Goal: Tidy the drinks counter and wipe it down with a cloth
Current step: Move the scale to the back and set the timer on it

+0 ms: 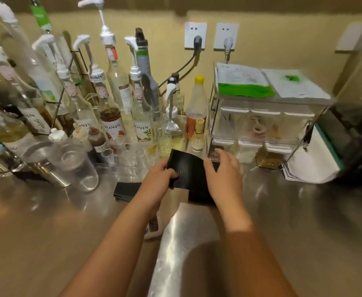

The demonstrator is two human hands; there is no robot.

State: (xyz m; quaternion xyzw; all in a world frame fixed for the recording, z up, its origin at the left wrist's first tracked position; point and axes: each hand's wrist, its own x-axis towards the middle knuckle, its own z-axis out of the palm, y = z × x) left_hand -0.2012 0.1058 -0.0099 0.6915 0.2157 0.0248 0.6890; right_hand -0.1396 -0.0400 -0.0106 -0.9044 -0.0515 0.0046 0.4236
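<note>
Both hands hold a thin black flexible mat [186,166] lifted just above the steel counter [47,221], in front of the syrup bottles. My left hand [156,174] pinches its left edge. My right hand [220,168] grips its right side from above. A second black piece [199,196] lies flat on the counter under the lifted one, partly hidden by my right wrist. Another dark folded item [125,190] lies on the counter to the left of my left wrist. No cloth shows that I can tell apart from these.
Several pump-top syrup bottles [111,116] crowd the back left, with clear plastic cups [77,163] and small glasses before them. A clear acrylic organizer [261,116] stands at right, papers [311,168] beside it. A small white bottle [154,228] lies under my left forearm. A raised steel lid [186,243] sits near me.
</note>
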